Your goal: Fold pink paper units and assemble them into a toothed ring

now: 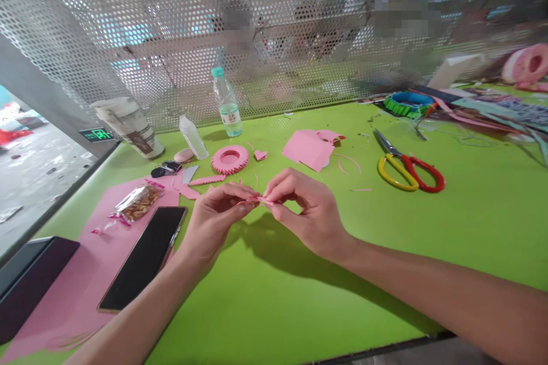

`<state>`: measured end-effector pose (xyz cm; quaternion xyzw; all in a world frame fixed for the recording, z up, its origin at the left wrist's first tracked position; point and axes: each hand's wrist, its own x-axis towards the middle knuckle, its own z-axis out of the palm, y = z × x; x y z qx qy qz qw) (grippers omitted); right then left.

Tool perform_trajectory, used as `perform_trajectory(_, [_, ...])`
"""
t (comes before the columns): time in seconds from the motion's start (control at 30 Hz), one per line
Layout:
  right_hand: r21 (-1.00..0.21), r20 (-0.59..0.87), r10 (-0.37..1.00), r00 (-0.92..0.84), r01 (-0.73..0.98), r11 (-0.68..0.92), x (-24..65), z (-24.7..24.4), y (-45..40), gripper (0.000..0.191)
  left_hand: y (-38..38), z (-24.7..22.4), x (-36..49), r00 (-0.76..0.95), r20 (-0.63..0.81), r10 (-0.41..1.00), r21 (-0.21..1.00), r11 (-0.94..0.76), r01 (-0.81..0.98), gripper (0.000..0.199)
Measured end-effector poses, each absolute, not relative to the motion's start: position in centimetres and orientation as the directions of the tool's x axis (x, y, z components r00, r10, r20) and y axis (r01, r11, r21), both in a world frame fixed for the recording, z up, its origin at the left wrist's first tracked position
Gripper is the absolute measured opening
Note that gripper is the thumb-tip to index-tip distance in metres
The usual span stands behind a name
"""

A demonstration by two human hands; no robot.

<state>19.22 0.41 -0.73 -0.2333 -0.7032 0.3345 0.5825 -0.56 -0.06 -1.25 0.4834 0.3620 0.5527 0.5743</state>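
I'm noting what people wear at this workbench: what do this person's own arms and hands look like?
Both the left hand and the right hand are bare, with no gloves. No ring shows on the visible fingers. The left forearm and right forearm show no sleeve, watch or bracelet; anything higher up is out of frame.

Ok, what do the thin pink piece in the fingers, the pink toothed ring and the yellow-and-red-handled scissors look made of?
Thin pink piece: probably matte paper, showing no shine, though partly hidden.
Pink toothed ring: likely matte paper, perhaps folded, given its notched rim.
Scissors: shiny grey blades suggest metal; the smooth, solid yellow and red handles are probably plastic.
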Motion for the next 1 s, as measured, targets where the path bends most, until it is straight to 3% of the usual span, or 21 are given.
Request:
perform_trajectory(0.57, [-0.642, 0.748, 0.620, -0.236, -0.018, 0.767, 19.35, -0.82, 0.49, 0.019, 0.01, -1.45, -0.77, 0.083, 0.181, 0.980, 0.951, -0.153, -0.268, 0.012])
perform_trajectory(1.0, [-0.634, 0.749, 0.619, -0.236, 0.016, 0.773, 19.32, -1.12, 0.52, 0.020, 0.11, -1.39, -0.66, 0.075, 0.187, 0.979, 0.945, -0.159, -0.286, 0.012])
